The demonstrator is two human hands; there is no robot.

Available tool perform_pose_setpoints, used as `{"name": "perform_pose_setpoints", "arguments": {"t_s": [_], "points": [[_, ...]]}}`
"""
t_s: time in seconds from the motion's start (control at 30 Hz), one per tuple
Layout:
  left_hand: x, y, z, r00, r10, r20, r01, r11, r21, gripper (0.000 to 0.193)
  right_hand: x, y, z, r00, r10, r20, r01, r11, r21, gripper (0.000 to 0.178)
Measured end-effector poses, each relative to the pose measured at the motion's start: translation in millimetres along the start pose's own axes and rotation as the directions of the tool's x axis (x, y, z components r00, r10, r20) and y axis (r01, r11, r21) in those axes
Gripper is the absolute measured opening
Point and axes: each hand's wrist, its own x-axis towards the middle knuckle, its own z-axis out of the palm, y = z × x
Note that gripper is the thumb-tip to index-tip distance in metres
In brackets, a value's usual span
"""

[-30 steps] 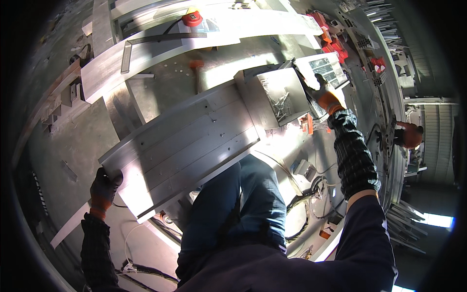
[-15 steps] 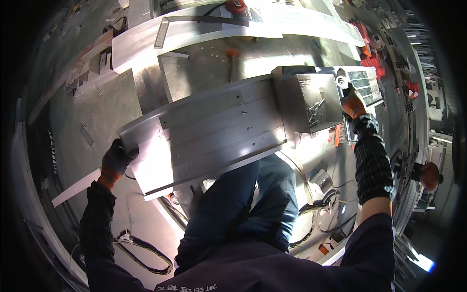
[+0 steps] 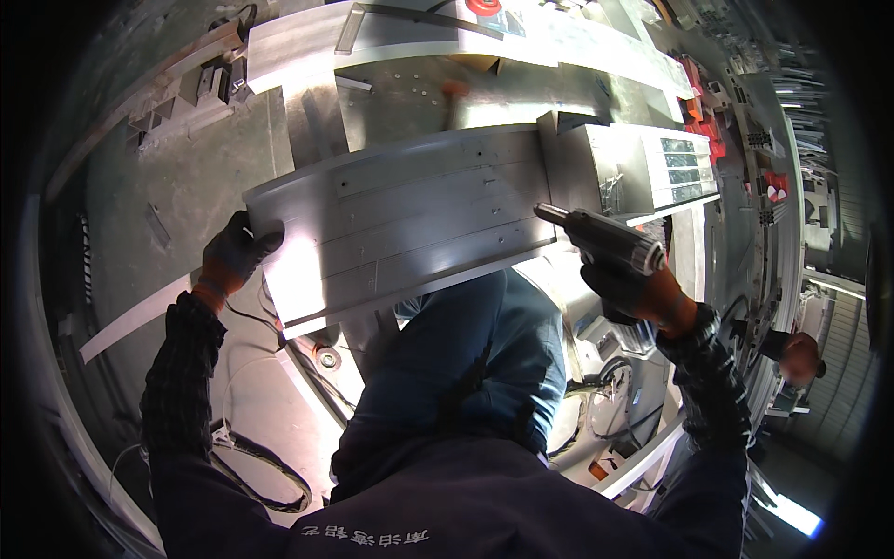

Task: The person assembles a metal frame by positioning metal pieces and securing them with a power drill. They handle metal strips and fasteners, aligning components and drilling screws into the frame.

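Observation:
A long grey metal panel (image 3: 410, 214) with raised edges lies across in front of my legs. Several small pins or rivets stand up from its right part. At its left end, my left hand (image 3: 240, 250), in a dark and orange glove, grips the edge with the thumb on top. My right hand (image 3: 629, 291), gloved alike, is closed round the handle of a pistol-shaped rivet gun (image 3: 605, 235). The gun's narrow nose points left over the panel's right end, apart from the surface. Just beyond it, an open metal box (image 3: 619, 172) holds thin loose pins.
A metal beam (image 3: 596, 70) crosses the far side, with an angled metal bar (image 3: 419, 20) on it. A hammer (image 3: 453, 93) lies behind the panel. Cables (image 3: 265, 475) loop at lower left. Another person's hand (image 3: 801, 359) shows at far right.
My right hand has come from beyond the box toward me, bringing the rivet gun over the panel's right end. The left hand keeps the panel's left edge; the view has shifted slightly.

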Motion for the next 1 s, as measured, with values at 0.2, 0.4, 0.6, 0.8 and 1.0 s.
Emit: {"name": "perform_pose_setpoints", "arguments": {"t_s": [0.2,0.4,0.6,0.8,1.0], "points": [[-1,-1,-1,1.000,-0.013,0.019,0.012,0.999,0.042,0.084,59,27,36,0.988,-0.128,-0.085,0.125,0.991,-0.038,0.038],[-3,-2,-2,0.999,-0.017,0.028,0.016,0.999,0.041,0.082,77,23,31,1.000,-0.011,-0.009,0.010,0.992,-0.128,0.032],[-3,2,-2,1.000,-0.008,0.015,0.008,0.999,0.034,0.080,83,34,36,0.996,0.086,-0.032,-0.081,0.987,0.135,0.033],[-2,0,-2,1.000,0.002,0.008,-0.002,0.999,0.039,0.079,89,27,40,0.997,0.064,-0.045,-0.051,0.966,0.253,0.046],[-5,-3,-5,1.000,0.009,0.020,-0.010,0.999,0.051,0.080,98,1,38,0.999,0.037,0.027,-0.041,0.986,0.159,0.051]]}}
